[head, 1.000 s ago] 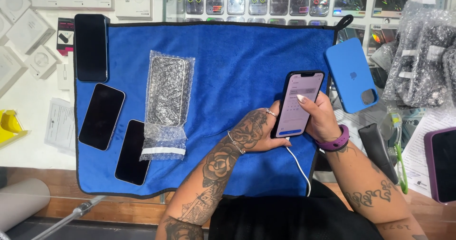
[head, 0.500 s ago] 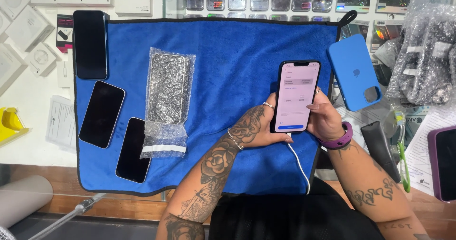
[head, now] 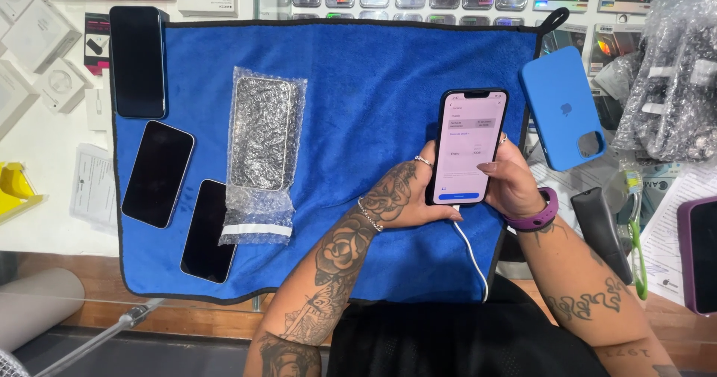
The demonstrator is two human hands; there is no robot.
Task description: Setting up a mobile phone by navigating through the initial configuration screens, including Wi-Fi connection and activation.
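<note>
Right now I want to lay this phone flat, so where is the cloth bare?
The blue cloth is bare between the bubble-wrapped phone and the lit phone held in the left hand and right hand. The left strip is crowded by three dark phones.

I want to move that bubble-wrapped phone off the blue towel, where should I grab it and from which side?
Take the bubble-wrapped phone by its two long edges near the middle, coming straight down from above. It lies flat and lengthwise on the blue towel, and the loose taped flap at its near end is empty wrap, so it would likely slip.
</note>
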